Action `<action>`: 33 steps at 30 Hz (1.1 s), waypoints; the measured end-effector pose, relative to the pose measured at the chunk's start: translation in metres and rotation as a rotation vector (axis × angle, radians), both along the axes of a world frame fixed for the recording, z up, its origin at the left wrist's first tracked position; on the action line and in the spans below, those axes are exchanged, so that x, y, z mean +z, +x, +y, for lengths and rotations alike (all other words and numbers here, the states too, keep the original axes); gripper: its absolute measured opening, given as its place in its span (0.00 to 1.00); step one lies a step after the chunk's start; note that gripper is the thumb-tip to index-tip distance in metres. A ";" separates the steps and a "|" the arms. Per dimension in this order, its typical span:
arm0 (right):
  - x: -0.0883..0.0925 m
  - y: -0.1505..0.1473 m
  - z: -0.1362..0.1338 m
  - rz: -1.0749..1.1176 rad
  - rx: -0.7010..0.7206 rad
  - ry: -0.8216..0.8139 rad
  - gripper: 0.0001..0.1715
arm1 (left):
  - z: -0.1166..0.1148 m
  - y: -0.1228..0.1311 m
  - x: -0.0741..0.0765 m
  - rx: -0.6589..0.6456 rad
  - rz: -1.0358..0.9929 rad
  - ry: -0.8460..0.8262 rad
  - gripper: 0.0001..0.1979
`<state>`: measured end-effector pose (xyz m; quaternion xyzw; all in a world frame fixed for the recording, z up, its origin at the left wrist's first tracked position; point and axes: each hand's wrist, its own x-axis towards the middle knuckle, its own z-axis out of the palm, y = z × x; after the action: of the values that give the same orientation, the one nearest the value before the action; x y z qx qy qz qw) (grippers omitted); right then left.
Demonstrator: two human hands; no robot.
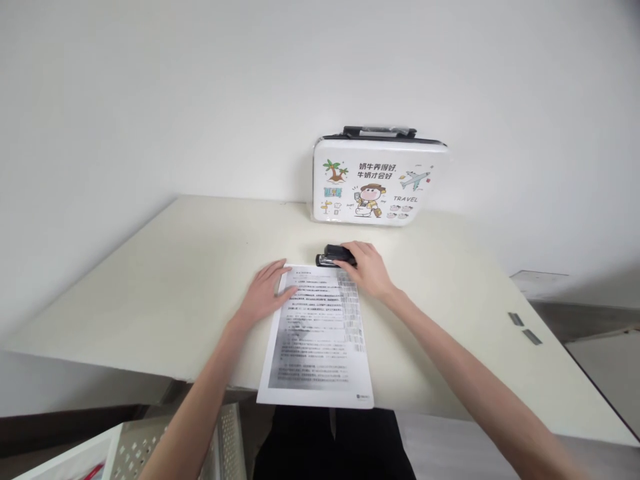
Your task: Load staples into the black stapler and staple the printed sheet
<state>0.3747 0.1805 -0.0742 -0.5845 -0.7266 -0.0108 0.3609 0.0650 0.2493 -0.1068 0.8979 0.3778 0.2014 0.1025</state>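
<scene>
Count: one stapler (336, 253), one printed sheet (313, 340) showing, on the counter (150, 287). Stapler's long axis crosswise at the sheet's top edge, nose left; sheet lengthwise from you. Your right hand (369, 270) grips the stapler; your left hand (264, 293), thumb spread, rests at the sheet's left edge.

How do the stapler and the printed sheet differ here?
Colour: the stapler is mostly black with a shiny metal part, while the printed sheet is white with dark text and a grey shaded area.
Size: the stapler is small; the printed sheet is much larger.
Handling: the right hand grips the stapler; the left hand rests at the printed sheet's left edge.
Shared: each has a hand on it.
</scene>
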 end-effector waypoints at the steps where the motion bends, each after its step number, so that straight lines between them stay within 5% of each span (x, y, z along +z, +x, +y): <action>1: 0.006 0.007 -0.019 0.022 0.000 -0.014 0.19 | 0.001 0.000 -0.001 0.002 -0.006 0.003 0.26; 6: 0.024 0.041 -0.120 0.079 0.019 -0.188 0.19 | 0.003 0.002 -0.003 0.030 -0.068 0.013 0.22; 12: 0.010 0.055 -0.197 0.165 -0.052 -0.306 0.17 | -0.001 0.004 0.003 0.033 -0.105 -0.008 0.21; 18: -0.006 0.056 -0.217 0.207 -0.060 -0.334 0.17 | -0.027 0.021 0.025 -0.097 -0.048 0.010 0.20; 24: -0.013 0.052 -0.217 0.179 -0.074 -0.302 0.16 | -0.088 0.073 0.054 -0.351 0.063 -0.112 0.17; 29: -0.016 0.052 -0.222 0.293 -0.105 -0.295 0.19 | -0.129 0.109 0.054 -0.481 0.047 -0.170 0.14; 33: -0.022 0.055 -0.228 0.537 -0.264 -0.301 0.19 | -0.140 0.119 0.046 -0.481 0.031 -0.217 0.17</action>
<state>0.4298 -0.0475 -0.0967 -0.7023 -0.5171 0.2046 0.4445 0.1842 0.1090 -0.0605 0.9485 0.1746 0.1159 0.2376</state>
